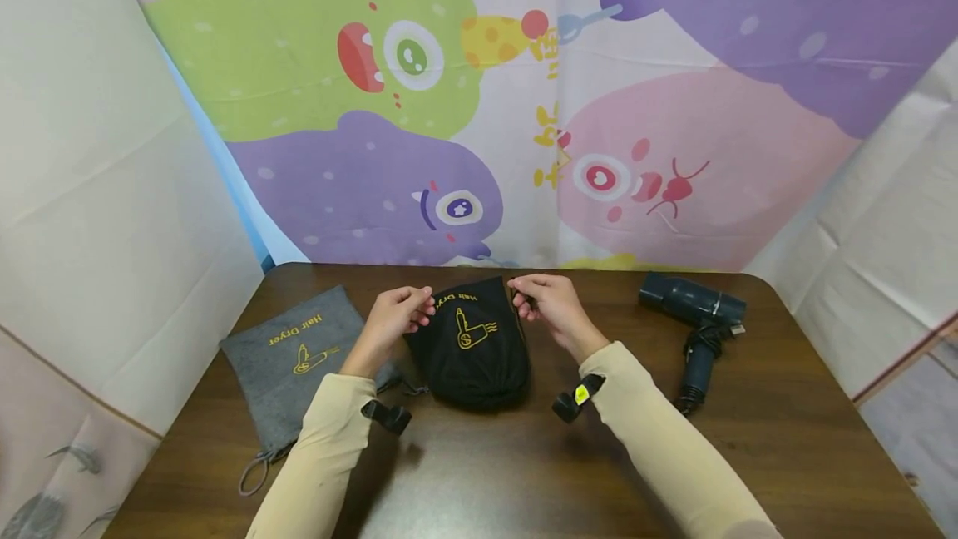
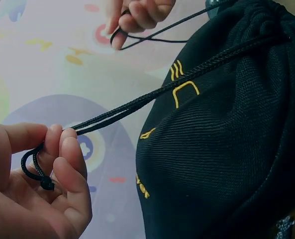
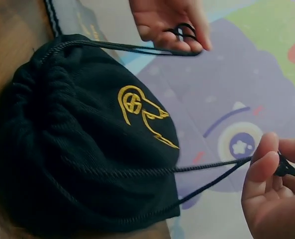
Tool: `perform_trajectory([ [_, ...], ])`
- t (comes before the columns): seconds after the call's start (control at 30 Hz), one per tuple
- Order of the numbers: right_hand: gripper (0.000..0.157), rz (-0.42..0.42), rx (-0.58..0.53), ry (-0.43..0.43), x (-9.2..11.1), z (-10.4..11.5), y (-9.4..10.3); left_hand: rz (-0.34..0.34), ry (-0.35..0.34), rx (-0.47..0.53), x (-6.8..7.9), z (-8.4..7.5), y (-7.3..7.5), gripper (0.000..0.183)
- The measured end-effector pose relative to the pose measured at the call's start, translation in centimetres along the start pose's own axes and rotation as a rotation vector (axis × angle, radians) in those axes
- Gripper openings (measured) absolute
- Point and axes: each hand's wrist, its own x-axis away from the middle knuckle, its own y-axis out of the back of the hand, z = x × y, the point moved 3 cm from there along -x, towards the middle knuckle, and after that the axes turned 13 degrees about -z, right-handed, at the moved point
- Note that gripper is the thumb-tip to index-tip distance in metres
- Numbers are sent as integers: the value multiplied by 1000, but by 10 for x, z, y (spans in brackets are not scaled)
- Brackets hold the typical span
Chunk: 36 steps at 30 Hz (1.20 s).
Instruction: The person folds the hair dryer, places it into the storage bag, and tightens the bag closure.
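Dark brown wood-grain counter, far corners rounded, near surface shining. At left: grey pouch lying flat, yellow lettering up, looped drawstring toward near side. At right: dark hair dryer on its side, cord wound about handle. Black pouch at center, contact with wood hard to tell.

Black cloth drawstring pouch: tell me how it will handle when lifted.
The black cloth pouch will probably sag and fold, since its fabric is creased and gathered. Lifted by its thin black cords, it may swing, as they leave its gathered end. Weight is uncertain: the inside is hidden.
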Motion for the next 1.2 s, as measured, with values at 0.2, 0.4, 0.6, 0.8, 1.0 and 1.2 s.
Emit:
perform_trajectory([
  [0.2, 34, 1, 55, 2, -1, -7, -19, 19, -2, -19, -10, 9, -8, 33],
  [0.4, 39, 46, 163, 29, 1, -7, -32, 70, 7, -79, -11, 8, -15, 32],
  [0.6, 43, 160, 339, 83, 3, -10, -41, 129, 10, -94, -10, 7, -21, 41],
  [0.8, 41, 198, 380, 104, 2, -13, -45, 144, -2, -99, -8, 7, -23, 42],
  [1.0, 41, 211, 375, 113, 3, -12, -43, 155, -2, -94, -6, 10, -26, 39],
  [1.2, 36, 197, 384, 137, 6, -8, -38, 154, 3, -94, -4, 12, -28, 38],
])
